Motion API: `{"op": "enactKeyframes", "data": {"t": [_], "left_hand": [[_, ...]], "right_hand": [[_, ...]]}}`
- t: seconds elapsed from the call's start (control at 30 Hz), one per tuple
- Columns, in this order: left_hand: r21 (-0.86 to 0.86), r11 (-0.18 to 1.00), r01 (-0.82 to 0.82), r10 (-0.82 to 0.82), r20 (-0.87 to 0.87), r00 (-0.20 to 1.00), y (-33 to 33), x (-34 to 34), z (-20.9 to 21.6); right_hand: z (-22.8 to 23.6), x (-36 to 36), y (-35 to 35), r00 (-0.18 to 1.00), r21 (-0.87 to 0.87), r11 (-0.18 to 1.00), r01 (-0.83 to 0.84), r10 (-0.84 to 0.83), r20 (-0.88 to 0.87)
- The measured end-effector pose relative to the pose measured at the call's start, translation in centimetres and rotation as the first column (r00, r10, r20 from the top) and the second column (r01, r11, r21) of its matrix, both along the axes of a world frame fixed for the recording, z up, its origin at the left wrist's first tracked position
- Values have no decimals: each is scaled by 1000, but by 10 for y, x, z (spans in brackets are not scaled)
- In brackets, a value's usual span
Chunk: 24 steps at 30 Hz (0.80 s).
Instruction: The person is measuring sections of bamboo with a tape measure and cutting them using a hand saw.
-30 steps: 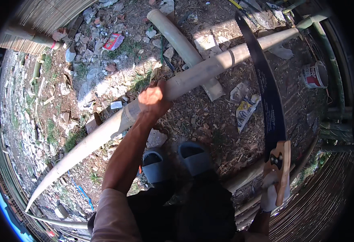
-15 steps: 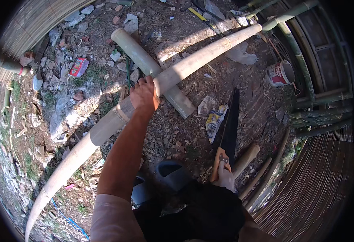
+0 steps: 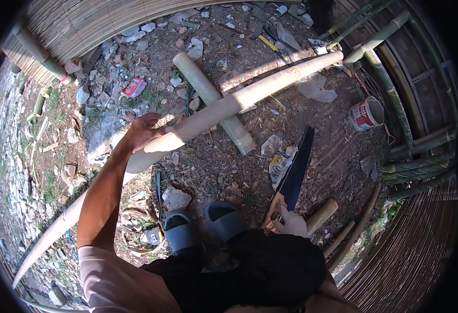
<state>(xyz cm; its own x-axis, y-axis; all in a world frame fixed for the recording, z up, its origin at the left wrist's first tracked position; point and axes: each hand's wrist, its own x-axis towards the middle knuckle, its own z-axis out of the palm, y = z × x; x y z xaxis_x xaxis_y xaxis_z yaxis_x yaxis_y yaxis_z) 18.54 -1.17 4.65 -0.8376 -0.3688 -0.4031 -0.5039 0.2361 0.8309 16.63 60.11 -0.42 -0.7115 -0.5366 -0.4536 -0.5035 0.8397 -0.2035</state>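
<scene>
A long pale bamboo pole [image 3: 208,122] slants from the lower left to the upper right. It lies across a shorter greenish bamboo piece [image 3: 200,77] on the ground. My left hand [image 3: 141,134] is at the far side of the long pole, left of the crossing, fingers apart and not wrapped round it; whether the palm touches the pole I cannot tell. Low on the right, my right hand [image 3: 291,223] is closed round the wooden handle of a hand saw [image 3: 298,169]. Its dark blade points away from me, beside a crumpled yellow and white wrapper [image 3: 280,164].
Blue-grey slides [image 3: 223,220] are on my feet, with a pale stone [image 3: 176,199] ahead of the left one. A white and red bucket [image 3: 367,115] stands at the right near a bamboo frame [image 3: 396,94]. Cut bamboo [image 3: 323,216] lies beside my right hand. Rubble covers the left side.
My left hand has let go near the crossing and moved left along the pole. The saw stays in my right hand, its blade tilted slightly differently. The whole view has shifted.
</scene>
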Motion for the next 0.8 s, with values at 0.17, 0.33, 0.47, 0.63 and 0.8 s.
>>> {"op": "enactKeyframes", "data": {"t": [0.17,0.33,0.47,0.63,0.8], "left_hand": [[-321,947,21,-19,9,1000,-7,118,28],[-340,862,-376,368,-92,925,64,233,-12],[-498,790,-357,476,132,869,138,290,-70],[-601,799,-16,227,277,934,179,326,-115],[-603,794,-76,103,10,995,168,325,-123]], "right_hand": [[34,-24,-8,986,-171,985,21,-48,-156],[98,-98,-64,959,-312,947,-71,-21,-281],[149,-128,-149,913,-367,881,-299,153,-378],[166,-115,-262,720,-307,657,-689,568,-400],[113,-74,-323,447,-158,423,-892,875,-185]]}}
